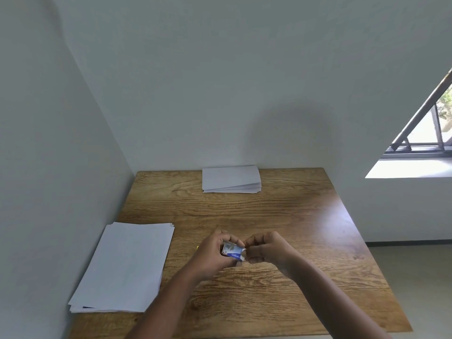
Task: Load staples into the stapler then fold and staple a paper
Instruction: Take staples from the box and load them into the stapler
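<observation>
A small blue and white staple box [232, 253] is held above the middle of the wooden table [281, 216]. My left hand [212, 255] grips the box from its left side. At the box's right end, my right hand [266, 248] pinches its white flap. A sliver of something yellow [197, 247] shows just left of my left hand, mostly hidden behind it; I cannot tell what it is. A stack of flat white paper [127, 267] lies at the table's left edge.
A pile of folded white papers [231, 179] lies at the table's far edge against the wall. Walls close the table in at the back and left. A window [430, 133] is at the right.
</observation>
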